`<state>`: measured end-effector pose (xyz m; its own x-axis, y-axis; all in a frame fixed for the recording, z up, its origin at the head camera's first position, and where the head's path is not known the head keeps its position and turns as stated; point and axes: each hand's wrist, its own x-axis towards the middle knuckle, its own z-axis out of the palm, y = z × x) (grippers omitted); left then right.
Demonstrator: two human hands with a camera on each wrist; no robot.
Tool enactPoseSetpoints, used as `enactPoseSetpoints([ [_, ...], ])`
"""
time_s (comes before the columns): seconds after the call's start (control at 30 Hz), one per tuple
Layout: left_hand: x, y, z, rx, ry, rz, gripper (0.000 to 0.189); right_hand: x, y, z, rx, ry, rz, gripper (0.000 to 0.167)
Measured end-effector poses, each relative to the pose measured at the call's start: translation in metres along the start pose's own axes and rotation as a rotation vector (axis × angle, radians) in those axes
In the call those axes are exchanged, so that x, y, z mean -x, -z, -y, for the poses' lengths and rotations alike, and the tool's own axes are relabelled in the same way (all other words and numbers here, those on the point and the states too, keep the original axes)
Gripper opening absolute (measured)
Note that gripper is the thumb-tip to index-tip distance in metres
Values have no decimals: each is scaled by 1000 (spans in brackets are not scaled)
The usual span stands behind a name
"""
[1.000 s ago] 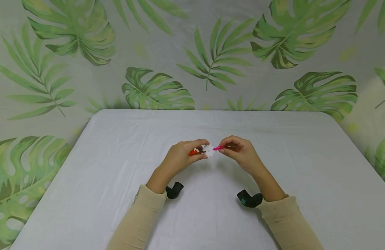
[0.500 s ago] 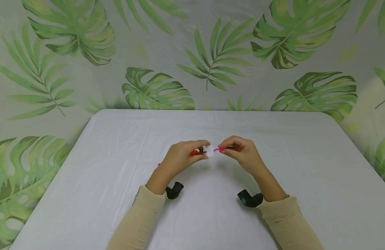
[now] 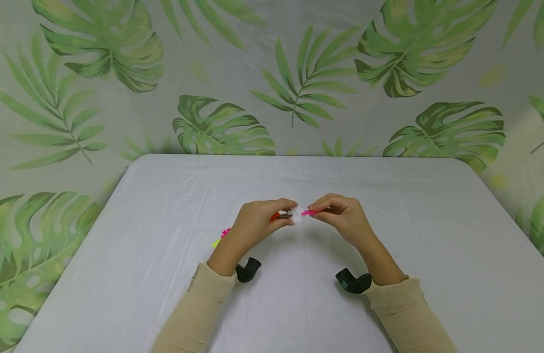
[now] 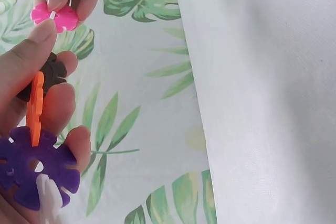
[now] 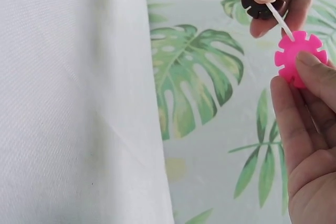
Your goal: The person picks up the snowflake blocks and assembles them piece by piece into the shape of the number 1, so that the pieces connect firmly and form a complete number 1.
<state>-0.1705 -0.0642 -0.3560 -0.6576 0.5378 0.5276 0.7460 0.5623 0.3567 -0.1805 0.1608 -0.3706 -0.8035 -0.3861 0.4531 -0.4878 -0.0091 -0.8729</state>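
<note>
My left hand point(image 3: 259, 218) grips a chain of notched plastic discs, joined slot to slot. In the left wrist view it runs from a dark brown disc point(image 4: 54, 72) through an orange disc point(image 4: 34, 109) to a purple disc point(image 4: 58, 169), with a white piece point(image 4: 48, 200) set against the purple one. A white disc point(image 5: 280, 20), seen edge-on, sticks out past the left thumb. My right hand point(image 3: 340, 213) pinches a pink disc point(image 5: 296, 56) between thumb and fingers. The pink disc's notched rim meets the white disc's edge at right angles.
Beside the left wrist, a pink notched piece point(image 3: 225, 233) and a yellow piece point(image 3: 216, 243) show partly behind the arm. Black wrist cameras point(image 3: 249, 269) sit under both wrists. A white-covered table point(image 3: 166, 206) backs onto a leaf-print cloth point(image 3: 228, 127).
The pink and yellow pieces have come into view from behind the left wrist. The left hand has shifted slightly right, and the right hand's pink disc stays close against the white one.
</note>
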Motion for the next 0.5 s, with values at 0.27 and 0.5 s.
enactPoseSetpoints([
  [0.27, 0, -2, 1, -20, -2, 4, 35, 1, -2, -2, 19, -9, -23, 9],
  [0.5, 0, -3, 2, -8, -9, -1, 34, 1, -5, -3, -13, -3, -33, 10],
])
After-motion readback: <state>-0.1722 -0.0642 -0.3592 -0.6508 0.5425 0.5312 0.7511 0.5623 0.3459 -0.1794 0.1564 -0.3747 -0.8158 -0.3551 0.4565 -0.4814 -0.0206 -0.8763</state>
